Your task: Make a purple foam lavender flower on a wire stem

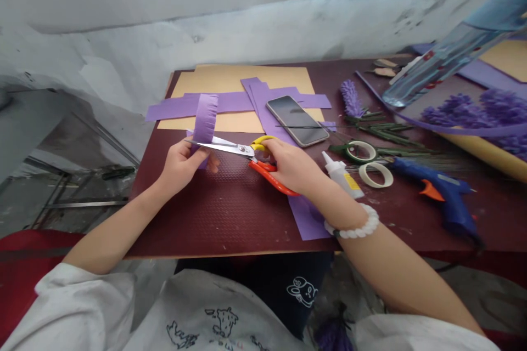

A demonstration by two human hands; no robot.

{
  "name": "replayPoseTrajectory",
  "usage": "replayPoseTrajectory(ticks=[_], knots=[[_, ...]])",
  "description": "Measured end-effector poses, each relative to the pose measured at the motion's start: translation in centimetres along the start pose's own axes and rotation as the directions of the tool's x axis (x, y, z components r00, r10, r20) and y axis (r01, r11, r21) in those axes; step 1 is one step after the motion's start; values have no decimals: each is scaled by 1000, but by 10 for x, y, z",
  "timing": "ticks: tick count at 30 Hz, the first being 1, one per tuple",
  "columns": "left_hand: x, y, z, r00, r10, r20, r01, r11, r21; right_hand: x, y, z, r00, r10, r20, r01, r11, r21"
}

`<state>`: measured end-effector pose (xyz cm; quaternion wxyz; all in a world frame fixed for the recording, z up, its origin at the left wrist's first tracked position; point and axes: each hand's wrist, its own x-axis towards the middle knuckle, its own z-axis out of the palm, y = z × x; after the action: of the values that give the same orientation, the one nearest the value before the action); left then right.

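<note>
A dark red, textured table (214,208) stands against a patchy grey-white wall (263,35) at twelve o'clock. The left hand (181,163) pinches one fringed purple strip (205,116) at ten o'clock from the scissors' pivot; the right hand (294,165) grips the one pair of scissors (244,149) by its handles, blades across the strip. Also from the pivot, one phone (294,118) and one water bottle (442,57) lie toward two o'clock; toward three are one glue bottle (340,174), two tape rolls (388,175) and one blue glue gun (450,197).
</note>
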<state>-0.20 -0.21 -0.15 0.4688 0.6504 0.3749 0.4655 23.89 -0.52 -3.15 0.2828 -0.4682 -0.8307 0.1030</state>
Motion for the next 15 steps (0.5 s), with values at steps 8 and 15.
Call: replayPoseTrajectory(ticks=[8, 15], knots=[[-4, 6, 2, 997, 69, 30, -71, 996, 52, -1, 3, 2, 998, -64, -30, 60, 991, -118], [-9, 9, 3, 993, 117, 16, -118, 992, 55, -2, 2, 2, 996, -92, 3, 91, 977, -195]])
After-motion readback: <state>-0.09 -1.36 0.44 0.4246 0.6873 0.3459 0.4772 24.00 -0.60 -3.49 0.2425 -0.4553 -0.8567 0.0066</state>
